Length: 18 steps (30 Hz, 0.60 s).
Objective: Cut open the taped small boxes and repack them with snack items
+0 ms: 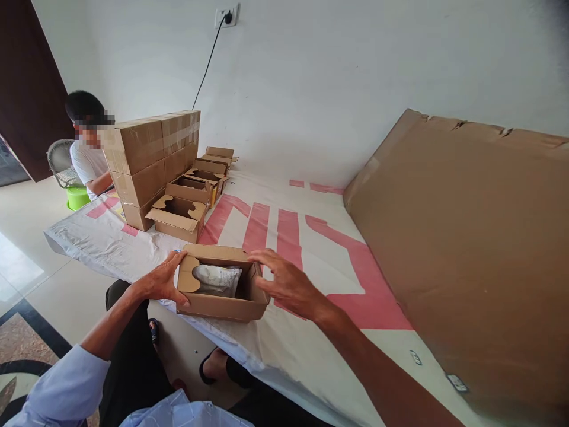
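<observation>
An open cardboard box (222,308) sits near the table's front edge, its top flaps raised or folded in. Inside, toward its left end, lies a white plastic packet (219,280) with printing on it. My left hand (162,280) grips the box's left end, thumb on the front side and fingers at the back corner. At the opposite end, my right hand (287,281) has its fingers curved over the right rim, holding the box there. Part of that end is hidden behind the fingers.
Several open boxes (175,228) stand in a row further back, beside a stack of closed cartons (142,145). A person (91,157) sits behind the stack. A large cardboard sheet (466,249) stands at the right. A white and red cloth (320,350) covers the table.
</observation>
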Each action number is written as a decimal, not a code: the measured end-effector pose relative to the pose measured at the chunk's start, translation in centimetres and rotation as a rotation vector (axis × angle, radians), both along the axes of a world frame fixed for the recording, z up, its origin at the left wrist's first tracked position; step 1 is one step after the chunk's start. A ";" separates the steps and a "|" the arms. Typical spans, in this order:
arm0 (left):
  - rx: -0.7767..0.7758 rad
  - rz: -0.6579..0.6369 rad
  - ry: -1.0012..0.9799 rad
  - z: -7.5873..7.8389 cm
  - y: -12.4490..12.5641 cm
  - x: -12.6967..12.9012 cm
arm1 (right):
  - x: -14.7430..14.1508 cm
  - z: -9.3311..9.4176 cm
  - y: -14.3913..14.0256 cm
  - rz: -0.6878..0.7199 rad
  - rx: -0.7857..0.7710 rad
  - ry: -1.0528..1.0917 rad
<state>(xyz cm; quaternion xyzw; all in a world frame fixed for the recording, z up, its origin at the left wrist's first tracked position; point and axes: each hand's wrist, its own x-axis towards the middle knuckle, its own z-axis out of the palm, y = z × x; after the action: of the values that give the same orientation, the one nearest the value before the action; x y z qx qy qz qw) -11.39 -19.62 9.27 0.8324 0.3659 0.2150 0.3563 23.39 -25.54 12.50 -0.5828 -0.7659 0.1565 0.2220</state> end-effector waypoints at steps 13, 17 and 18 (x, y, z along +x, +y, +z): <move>0.003 0.008 -0.018 -0.3 -0.2 0.1 | -2.5 0.7 0.3 0.079 0.064 -0.432; -0.012 0.021 -0.040 -0.5 -0.3 0.1 | -4.2 1.5 1.0 0.122 -0.096 -0.520; -0.014 0.022 -0.050 -0.6 -0.3 0.1 | -4.3 1.4 1.2 0.129 -0.109 -0.528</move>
<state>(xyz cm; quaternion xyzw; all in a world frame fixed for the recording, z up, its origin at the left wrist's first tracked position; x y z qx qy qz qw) -11.28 -19.96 8.70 0.8203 0.3677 0.2370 0.3685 19.07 -24.36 13.90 -0.5644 -0.8233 0.0540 -0.0273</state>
